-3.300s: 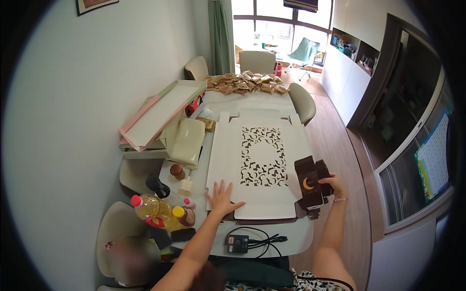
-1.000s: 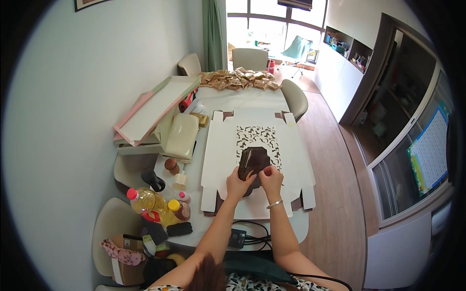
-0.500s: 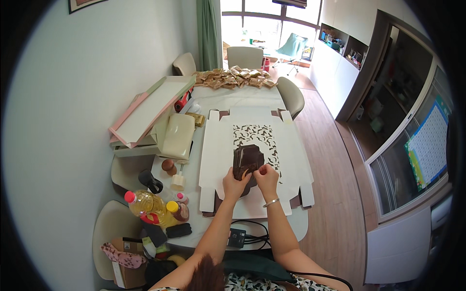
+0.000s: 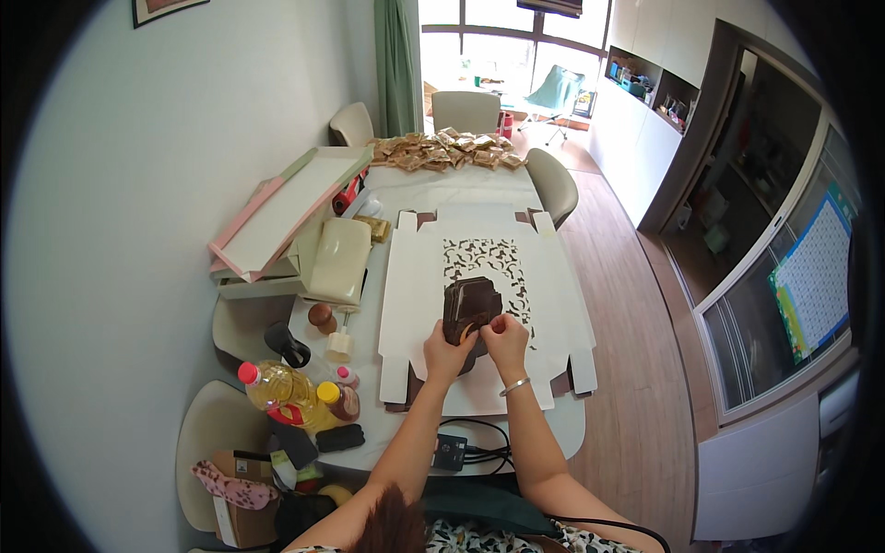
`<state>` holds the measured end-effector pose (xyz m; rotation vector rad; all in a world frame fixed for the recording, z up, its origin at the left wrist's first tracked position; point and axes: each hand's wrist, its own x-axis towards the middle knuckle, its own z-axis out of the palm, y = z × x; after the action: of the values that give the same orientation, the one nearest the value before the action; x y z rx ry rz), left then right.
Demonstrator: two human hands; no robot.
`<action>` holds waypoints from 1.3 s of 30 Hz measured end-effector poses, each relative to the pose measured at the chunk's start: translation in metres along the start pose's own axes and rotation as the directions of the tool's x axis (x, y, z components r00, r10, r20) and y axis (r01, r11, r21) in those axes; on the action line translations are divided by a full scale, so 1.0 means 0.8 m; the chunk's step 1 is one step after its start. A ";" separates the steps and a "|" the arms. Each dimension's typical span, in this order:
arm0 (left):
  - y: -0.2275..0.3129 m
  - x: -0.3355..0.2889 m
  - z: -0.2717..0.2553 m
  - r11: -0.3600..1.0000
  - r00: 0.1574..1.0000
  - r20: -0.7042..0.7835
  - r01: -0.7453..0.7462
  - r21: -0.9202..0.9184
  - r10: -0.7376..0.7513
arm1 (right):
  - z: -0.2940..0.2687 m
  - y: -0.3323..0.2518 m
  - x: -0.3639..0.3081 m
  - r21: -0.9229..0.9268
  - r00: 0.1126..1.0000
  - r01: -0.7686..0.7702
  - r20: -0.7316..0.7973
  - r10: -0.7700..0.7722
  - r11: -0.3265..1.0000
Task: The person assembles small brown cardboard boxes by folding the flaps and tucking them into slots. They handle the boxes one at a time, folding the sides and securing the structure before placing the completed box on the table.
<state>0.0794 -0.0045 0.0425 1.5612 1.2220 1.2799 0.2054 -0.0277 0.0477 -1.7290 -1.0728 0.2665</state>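
Note:
Over the middle of the table I hold a dark brown stack of flat cut pieces (image 4: 475, 300), which look like thin card. My left hand (image 4: 444, 352) wraps round its lower left side, the thumb lying across the front. My right hand (image 4: 505, 339) is closed in a pinch at the stack's lower right edge; the fingertips are partly hidden. Beneath both hands lies a large white flat cardboard sheet (image 4: 419, 276) with folded side flaps and brown corner tabs. Small dark curved shapes (image 4: 481, 253) are scattered in a patch on the sheet, partly covered by the stack.
Many small brown packets (image 4: 447, 149) are heaped at the table's far end. Along the left stand a pink-edged box lid (image 4: 295, 212), a cream container (image 4: 336, 260), an oil bottle (image 4: 275, 382) and a yellow-capped jar (image 4: 339, 400). A black adapter with cables (image 4: 452, 452) lies at the near edge.

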 end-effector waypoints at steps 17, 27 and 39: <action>0.011 0.016 -0.039 0.990 0.896 0.421 -0.115 -0.085 0.140 | -0.088 0.003 0.063 0.653 0.781 -0.621 0.561 0.274 0.434; -0.005 0.011 -0.058 0.879 0.861 0.501 0.305 -0.366 -0.090 | -0.063 0.073 0.026 0.496 0.558 -0.790 0.826 -0.086 -0.362; -0.011 0.020 -0.066 0.823 0.688 0.716 0.472 -0.315 -0.120 | -0.083 0.042 0.019 0.530 0.600 -0.782 0.782 -0.168 -0.328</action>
<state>0.0263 0.0127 0.0491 1.1993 0.5842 0.6114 0.2736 -0.0613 0.0528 -0.1545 -0.1614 1.7996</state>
